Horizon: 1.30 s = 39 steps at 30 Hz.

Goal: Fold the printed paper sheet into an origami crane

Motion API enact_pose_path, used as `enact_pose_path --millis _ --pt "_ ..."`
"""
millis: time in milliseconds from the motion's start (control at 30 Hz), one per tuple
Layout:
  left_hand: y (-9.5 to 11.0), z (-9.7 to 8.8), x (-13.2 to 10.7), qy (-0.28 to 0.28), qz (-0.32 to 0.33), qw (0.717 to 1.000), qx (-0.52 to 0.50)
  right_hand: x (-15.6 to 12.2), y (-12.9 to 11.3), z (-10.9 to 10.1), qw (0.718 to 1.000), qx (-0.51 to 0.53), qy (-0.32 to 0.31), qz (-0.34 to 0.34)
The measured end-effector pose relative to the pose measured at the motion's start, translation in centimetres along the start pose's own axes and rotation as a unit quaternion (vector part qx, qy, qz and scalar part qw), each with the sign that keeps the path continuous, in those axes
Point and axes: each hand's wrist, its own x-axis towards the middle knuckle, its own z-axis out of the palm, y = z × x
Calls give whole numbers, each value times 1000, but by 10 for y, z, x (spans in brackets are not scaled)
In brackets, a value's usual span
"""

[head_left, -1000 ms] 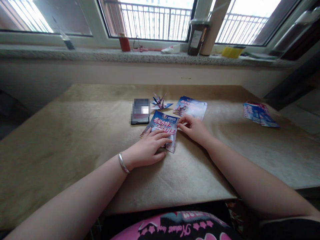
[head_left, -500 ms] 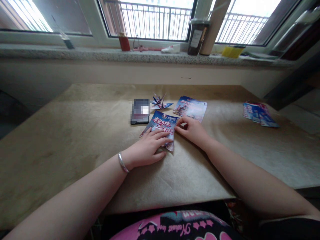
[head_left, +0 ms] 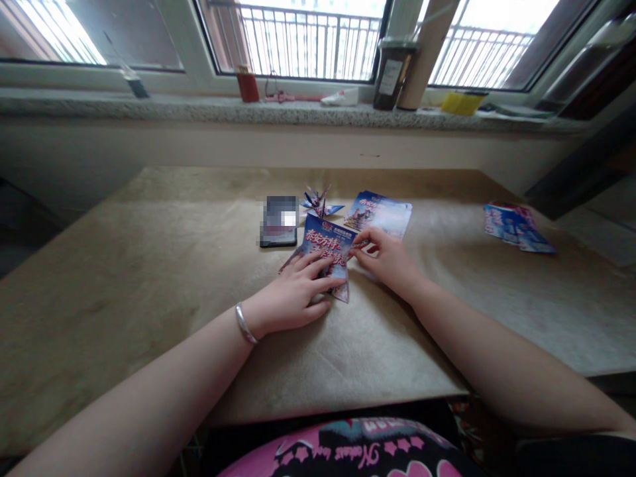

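Note:
A blue printed paper sheet (head_left: 325, 233) with red lettering lies in front of me, its right and far side lifted off the table. My left hand (head_left: 303, 288) rests flat on its near part, fingers spread, and covers some of the print. At the sheet's right edge, my right hand (head_left: 380, 257) pinches the paper between thumb and forefinger. Just beyond stands a folded paper crane (head_left: 320, 202) in blue and red print. A stack of similar printed sheets (head_left: 380, 212) lies behind my right hand.
Left of the crane is a dark phone-like device (head_left: 278, 222), its screen blurred out. More printed papers (head_left: 519, 228) lie at the table's right. Along the windowsill (head_left: 308, 114) stand a red container (head_left: 247, 85), a dark lidded jar (head_left: 392, 73) and a yellow object (head_left: 463, 102).
My right hand has raised the right side of the printed sheet, and its far edge has tilted up toward the crane. My left hand has stayed nearly in place.

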Motion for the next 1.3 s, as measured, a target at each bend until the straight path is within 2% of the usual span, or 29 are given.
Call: enact_pose_path --millis 133,667,967,1133,1300 --pt "-1 2 -1 8 -11 1000 5 -1 -3 -2 998 36 6 48" --pt "-1 2 -1 3 -59 998 -8 0 -4 -8 997 13 -3 80" --pt "-1 1 -1 -1 -84 996 -8 -1 -3 -10 998 -25 8 56" --pt "-3 3 0 5 -87 996 -18 -2 -6 -10 999 2 -8 40" --pt "-2 3 0 18 -83 996 -20 -3 -9 -8 999 38 -25 -11"
